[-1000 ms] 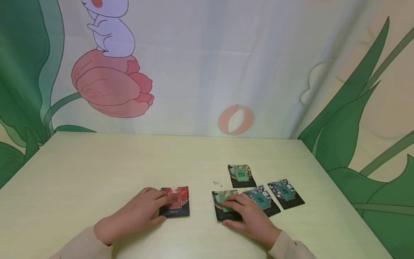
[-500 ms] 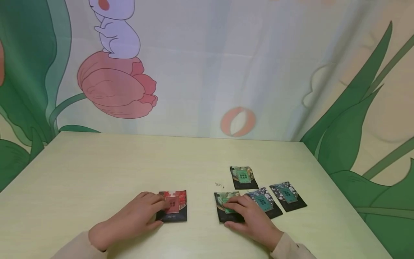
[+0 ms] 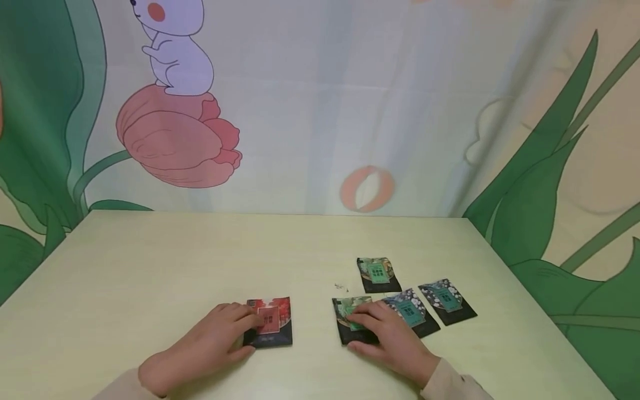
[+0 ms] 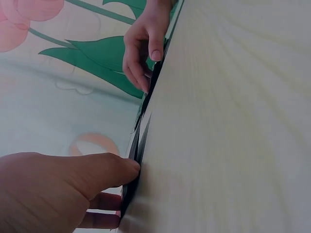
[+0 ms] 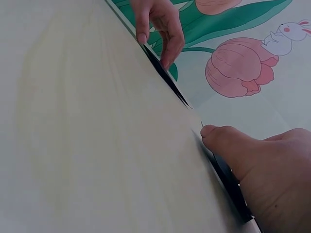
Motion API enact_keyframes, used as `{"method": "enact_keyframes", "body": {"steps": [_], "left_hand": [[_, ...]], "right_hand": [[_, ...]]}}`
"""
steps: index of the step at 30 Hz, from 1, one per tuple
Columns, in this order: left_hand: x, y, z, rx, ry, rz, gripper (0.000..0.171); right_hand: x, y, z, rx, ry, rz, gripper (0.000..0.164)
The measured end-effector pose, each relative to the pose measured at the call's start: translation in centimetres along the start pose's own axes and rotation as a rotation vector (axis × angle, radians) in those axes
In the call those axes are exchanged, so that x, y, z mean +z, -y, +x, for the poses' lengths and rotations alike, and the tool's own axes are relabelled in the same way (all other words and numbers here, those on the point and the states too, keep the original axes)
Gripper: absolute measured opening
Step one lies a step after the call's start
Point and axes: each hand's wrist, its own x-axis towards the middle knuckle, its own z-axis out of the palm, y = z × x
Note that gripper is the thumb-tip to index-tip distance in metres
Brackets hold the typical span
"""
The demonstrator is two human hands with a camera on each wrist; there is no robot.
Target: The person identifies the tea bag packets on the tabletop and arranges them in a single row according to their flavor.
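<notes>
In the head view my left hand [image 3: 212, 341] rests on a red and black sachet [image 3: 281, 319]. Its fingertips touch the sachet's left part, and the thumb lies at the lower left corner. My right hand [image 3: 392, 345] touches a green and black sachet [image 3: 345, 309] with its fingertips on the printed label and its thumb by the near edge. Part of each sachet is hidden under the fingers. Seen edge-on in the wrist views, both sachets lie low on the table, with a thumb [image 4: 127, 168] and another thumb [image 5: 212, 134] at their edges.
A second green sachet [image 3: 378, 273] lies farther back. Two blue floral sachets, one nearer [image 3: 411, 312] and one farther right [image 3: 448, 300], lie beside the right hand. Small crumbs [image 3: 341, 287] dot the pale table [image 3: 175, 266]. A printed curtain [image 3: 300, 111] hangs behind.
The red sachet and left hand have shifted slightly down in the head view as the camera moved a little. Both hands keep the same pose on their sachets.
</notes>
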Motion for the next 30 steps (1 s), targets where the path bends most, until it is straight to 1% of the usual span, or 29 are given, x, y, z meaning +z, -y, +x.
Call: {"method": "enact_keyframes", "body": {"steps": [7, 13, 18, 26, 30], "left_hand": [[0.1, 0.1, -0.3, 0.007, -0.032, -0.012, 0.037], [0.0, 0.2, -0.3, 0.013, -0.026, -0.013, 0.037], [0.0, 0.2, -0.3, 0.006, -0.021, -0.012, 0.036], [0.2, 0.2, -0.2, -0.005, -0.007, -0.013, 0.038], [0.1, 0.2, -0.2, -0.006, -0.008, -0.013, 0.037]], "right_hand": [[0.1, 0.7, 0.6, -0.004, 0.028, 0.014, 0.049], [0.0, 1.1, 1.0, -0.039, 0.016, -0.001, 0.048], [0.2, 1.6, 1.5, -0.069, 0.007, -0.001, 0.047], [0.3, 2.1, 2.2, -0.059, 0.024, 0.004, 0.048], [0.4, 2.4, 2.6, -0.052, 0.047, 0.014, 0.049]]}}
